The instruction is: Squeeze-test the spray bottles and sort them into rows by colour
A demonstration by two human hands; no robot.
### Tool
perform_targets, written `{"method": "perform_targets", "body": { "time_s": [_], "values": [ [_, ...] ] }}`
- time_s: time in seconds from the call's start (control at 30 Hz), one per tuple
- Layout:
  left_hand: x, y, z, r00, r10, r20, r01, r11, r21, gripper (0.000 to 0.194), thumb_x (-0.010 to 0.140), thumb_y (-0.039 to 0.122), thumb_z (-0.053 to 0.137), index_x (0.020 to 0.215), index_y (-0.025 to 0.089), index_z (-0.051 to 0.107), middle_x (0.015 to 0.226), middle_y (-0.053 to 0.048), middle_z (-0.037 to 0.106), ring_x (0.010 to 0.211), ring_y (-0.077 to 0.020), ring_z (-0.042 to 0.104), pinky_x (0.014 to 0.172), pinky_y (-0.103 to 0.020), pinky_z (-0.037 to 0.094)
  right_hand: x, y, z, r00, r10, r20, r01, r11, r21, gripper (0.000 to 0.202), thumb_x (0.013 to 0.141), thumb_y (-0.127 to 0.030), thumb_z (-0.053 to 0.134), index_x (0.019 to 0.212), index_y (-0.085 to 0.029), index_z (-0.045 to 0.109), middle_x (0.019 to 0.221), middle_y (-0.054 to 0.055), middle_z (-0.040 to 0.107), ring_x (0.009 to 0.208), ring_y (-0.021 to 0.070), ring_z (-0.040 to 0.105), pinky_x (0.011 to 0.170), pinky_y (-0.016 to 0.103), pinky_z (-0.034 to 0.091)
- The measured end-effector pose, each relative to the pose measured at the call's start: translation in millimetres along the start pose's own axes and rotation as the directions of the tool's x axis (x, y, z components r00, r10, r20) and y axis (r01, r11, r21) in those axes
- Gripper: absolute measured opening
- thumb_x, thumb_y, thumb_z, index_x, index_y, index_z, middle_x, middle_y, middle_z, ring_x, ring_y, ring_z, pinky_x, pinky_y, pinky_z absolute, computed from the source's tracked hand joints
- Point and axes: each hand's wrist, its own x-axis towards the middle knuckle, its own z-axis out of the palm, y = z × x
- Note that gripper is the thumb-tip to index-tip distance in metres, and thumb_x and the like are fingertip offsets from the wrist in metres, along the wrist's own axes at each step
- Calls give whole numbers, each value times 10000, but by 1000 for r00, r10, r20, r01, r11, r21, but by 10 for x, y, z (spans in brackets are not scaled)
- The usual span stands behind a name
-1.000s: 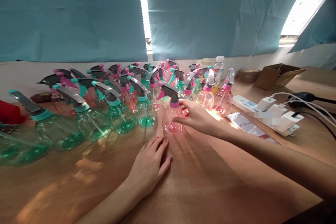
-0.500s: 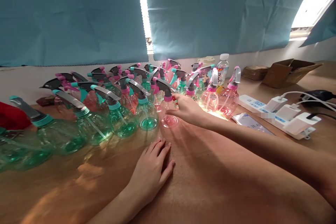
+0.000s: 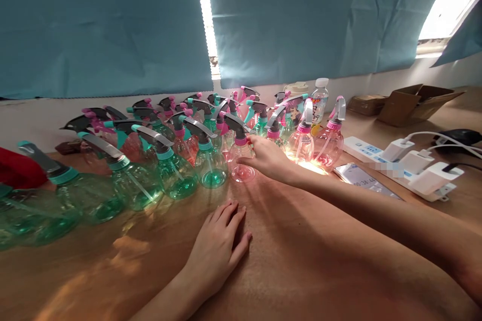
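Observation:
My right hand (image 3: 266,157) reaches in from the right and is closed around the side of a pink spray bottle (image 3: 242,173) with a grey trigger head. That bottle stands upright on the brown table (image 3: 286,261), in the front row. Palm down on the table, my left hand (image 3: 220,243) rests with its fingers stretched out and holds nothing. Just left of the gripped bottle stands a green spray bottle (image 3: 211,173) with a turquoise collar. More green spray bottles (image 3: 178,180) continue the row leftward. Two pink spray bottles (image 3: 329,144) stand right of my hand.
Several more spray bottles crowd behind the front row. A power strip (image 3: 361,148) with white chargers, a phone (image 3: 363,179) and an open cardboard box (image 3: 414,104) lie to the right. A clear bottle (image 3: 320,98) stands by the wall. Something red (image 3: 17,168) is at far left.
The view has shifted very slightly. Both hands keep their places, my right hand still on the pink spray bottle and my left flat on the table.

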Motion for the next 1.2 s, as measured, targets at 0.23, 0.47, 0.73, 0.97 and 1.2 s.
{"method": "perform_targets", "body": {
  "time_s": [0.23, 0.47, 0.73, 0.97, 1.2],
  "values": [
    [9, 7, -4, 1000, 1, 17, -2, 1000, 22, 390, 942, 321, 513, 1279, 132, 563, 1340, -159, 556, 1255, -320, 488, 1001, -490, 445, 27, 4, 34, 1000, 4, -20, -4, 1000, 10, 591, 836, -429, 654, 1265, -45, 520, 1197, 203, 632, 1122, 336, 592, 899, 435, 474],
    [-2, -7, 14, 1000, 6, 6, -6, 1000, 14, 394, 953, 332, 488, 1282, 128, 563, 1344, -160, 553, 1251, -324, 491, 1001, -511, 443, -191, 4, -106, 997, -29, -74, 34, 998, 61, 680, 831, -459, 654, 1343, -53, 466, 1335, 192, 567, 1243, 310, 522, 990, 430, 440],
    [0, -52, 34, 999, 31, -32, -31, 999, 16, 393, 955, 340, 482, 1275, 133, 576, 1338, -158, 558, 1239, -341, 502, 980, -524, 462, -529, 428, -474, 959, 117, -260, -90, 989, 115, 250, 857, -373, 615, 991, -173, 684, 1000, 72, 723, 899, 236, 672, 771, 388, 510],
    [9, -76, 42, 996, 52, -73, -52, 999, 8, 343, 957, 334, 483, 1229, 160, 597, 1271, -137, 598, 1190, -326, 543, 954, -501, 486, -359, 538, -360, 956, 199, -216, -180, 978, 106, 592, 831, -500, 607, 1247, -81, 568, 1240, 193, 632, 1138, 326, 592, 932, 460, 462],
    [-19, 64, 24, 995, 37, -95, -47, 993, -105, 272, 951, 296, 506, 1205, 228, 578, 1223, -91, 607, 1115, -278, 584, 929, -435, 507, -88, 453, -187, 944, 287, -161, -268, 955, 130, 709, 796, -558, 616, 1262, -36, 499, 1163, 249, 631, 1061, 385, 609, 807, 452, 492]
  ]
}}
